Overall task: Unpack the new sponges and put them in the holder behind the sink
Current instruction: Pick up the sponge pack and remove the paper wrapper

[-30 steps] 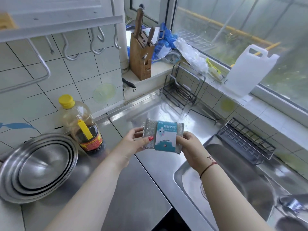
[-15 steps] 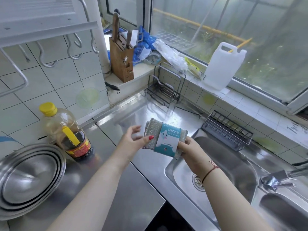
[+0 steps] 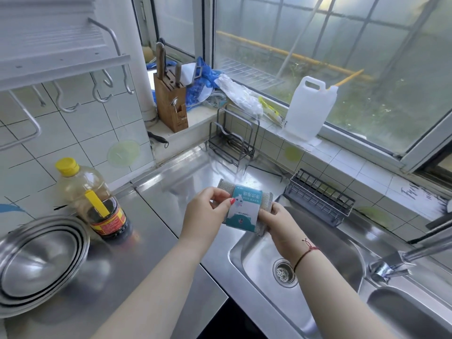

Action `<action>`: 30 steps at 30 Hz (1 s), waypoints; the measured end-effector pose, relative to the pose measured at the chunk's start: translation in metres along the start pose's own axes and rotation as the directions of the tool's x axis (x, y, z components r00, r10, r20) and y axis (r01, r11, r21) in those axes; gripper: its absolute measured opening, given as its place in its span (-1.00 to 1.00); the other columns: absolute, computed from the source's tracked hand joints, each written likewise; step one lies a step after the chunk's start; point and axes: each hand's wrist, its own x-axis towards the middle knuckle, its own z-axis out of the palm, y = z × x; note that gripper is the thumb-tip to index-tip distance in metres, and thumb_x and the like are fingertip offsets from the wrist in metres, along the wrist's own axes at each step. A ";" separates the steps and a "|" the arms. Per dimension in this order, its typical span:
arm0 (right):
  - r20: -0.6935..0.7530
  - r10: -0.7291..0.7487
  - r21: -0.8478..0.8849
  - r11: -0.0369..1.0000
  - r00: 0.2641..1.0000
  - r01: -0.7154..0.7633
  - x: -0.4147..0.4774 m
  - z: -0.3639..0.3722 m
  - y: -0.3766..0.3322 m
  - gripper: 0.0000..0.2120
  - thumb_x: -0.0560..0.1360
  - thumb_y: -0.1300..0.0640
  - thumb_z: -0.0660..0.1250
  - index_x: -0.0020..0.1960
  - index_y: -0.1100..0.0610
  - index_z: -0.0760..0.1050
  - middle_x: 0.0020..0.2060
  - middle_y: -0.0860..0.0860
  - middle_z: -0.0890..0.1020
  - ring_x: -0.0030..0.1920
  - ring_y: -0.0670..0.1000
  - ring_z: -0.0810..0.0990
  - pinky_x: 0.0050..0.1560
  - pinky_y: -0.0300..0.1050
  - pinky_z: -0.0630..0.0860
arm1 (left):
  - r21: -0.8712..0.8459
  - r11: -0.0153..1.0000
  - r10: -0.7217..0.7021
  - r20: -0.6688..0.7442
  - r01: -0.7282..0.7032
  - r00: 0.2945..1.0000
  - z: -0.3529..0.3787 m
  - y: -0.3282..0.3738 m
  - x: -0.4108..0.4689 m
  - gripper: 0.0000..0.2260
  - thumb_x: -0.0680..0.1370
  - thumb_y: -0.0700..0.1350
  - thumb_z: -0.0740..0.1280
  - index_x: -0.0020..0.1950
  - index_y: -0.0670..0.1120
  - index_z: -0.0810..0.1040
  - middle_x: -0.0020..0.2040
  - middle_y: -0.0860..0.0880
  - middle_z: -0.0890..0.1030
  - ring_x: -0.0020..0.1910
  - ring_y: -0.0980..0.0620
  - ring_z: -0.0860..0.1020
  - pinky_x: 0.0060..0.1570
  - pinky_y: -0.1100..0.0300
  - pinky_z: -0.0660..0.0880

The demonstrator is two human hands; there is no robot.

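Observation:
A pack of silver-grey sponges wrapped in a teal and white paper band hangs over the sink's left rim, held between both hands. My left hand pinches the band's left edge with thumb and fingers. My right hand grips the pack's lower right corner from beneath. The dark wire holder stands empty behind the sink, to the right of the pack and apart from it.
A soy sauce bottle and stacked steel bowls sit on the counter at left. A dark wire rack, a knife block and a white jug stand along the window ledge. The tap juts in at right.
The view has swung right, showing more of the sink and tap. My left hand has closed back onto the band's left edge. The pack has tilted slightly.

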 end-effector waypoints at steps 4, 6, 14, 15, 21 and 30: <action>0.053 -0.001 -0.015 1.000 0.999 0.002 -0.010 -0.006 -0.010 -0.49 0.31 0.06 0.50 0.20 0.23 0.53 0.02 0.21 0.71 0.05 0.19 0.69 0.02 0.02 0.61 | -0.040 0.997 -0.067 -0.006 0.066 0.998 0.005 0.015 -0.013 -0.90 0.46 -0.04 0.42 -0.14 -0.06 0.60 -0.24 0.05 0.60 -0.31 0.15 0.50 -0.47 0.48 0.35; 0.061 0.010 -0.011 1.000 0.998 -0.010 -0.014 -0.006 -0.012 -0.47 0.30 0.06 0.52 0.20 0.25 0.52 0.01 0.22 0.71 0.03 0.20 0.70 0.00 0.04 0.60 | -0.052 0.994 -0.098 -0.012 0.097 0.995 0.006 0.019 -0.019 -0.87 0.46 -0.02 0.42 -0.15 -0.07 0.60 -0.22 0.02 0.62 -0.32 0.15 0.52 -0.50 0.46 0.35; 0.109 0.017 -0.014 1.000 0.994 -0.016 -0.028 -0.008 -0.017 -0.54 0.36 0.13 0.51 0.17 0.28 0.47 -0.02 0.28 0.69 -0.12 0.15 0.68 -0.16 0.01 0.51 | -0.065 0.982 -0.179 -0.037 0.177 0.983 0.017 0.010 -0.038 -0.79 0.45 0.03 0.43 -0.15 -0.11 0.60 -0.12 -0.09 0.61 -0.29 0.09 0.53 -0.51 0.42 0.38; 0.118 0.021 -0.019 1.000 0.993 -0.019 -0.031 -0.009 -0.018 -0.57 0.38 0.15 0.49 0.16 0.30 0.47 -0.07 0.28 0.69 -0.19 0.12 0.67 -0.21 -0.02 0.49 | -0.085 0.980 -0.186 -0.032 0.182 0.982 0.018 0.009 -0.041 -0.80 0.45 0.02 0.43 -0.18 -0.11 0.60 -0.13 -0.09 0.59 -0.30 0.08 0.53 -0.51 0.40 0.39; 0.183 0.000 0.018 1.000 0.983 -0.004 -0.043 -0.009 -0.015 -0.50 0.30 0.07 0.47 0.14 0.32 0.53 -0.17 0.26 0.67 -0.28 0.10 0.58 -0.42 -0.19 0.39 | -0.113 0.988 -0.115 -0.074 0.107 0.991 0.016 0.009 -0.051 -0.78 0.46 -0.04 0.43 -0.31 -0.12 0.52 -0.12 -0.02 0.42 -0.25 0.02 0.50 -0.49 0.28 0.47; 0.387 0.026 0.080 0.995 0.922 -0.062 -0.039 -0.009 -0.023 -0.56 0.40 0.11 0.41 0.23 0.26 0.54 0.08 0.22 0.68 -0.01 0.10 0.68 0.06 0.06 0.58 | -0.018 0.996 -0.089 -0.156 0.087 0.984 -0.006 0.011 -0.055 -0.73 0.46 0.15 0.34 -0.26 -0.04 0.49 -0.21 -0.17 0.60 -0.30 -0.02 0.48 -0.32 0.10 0.39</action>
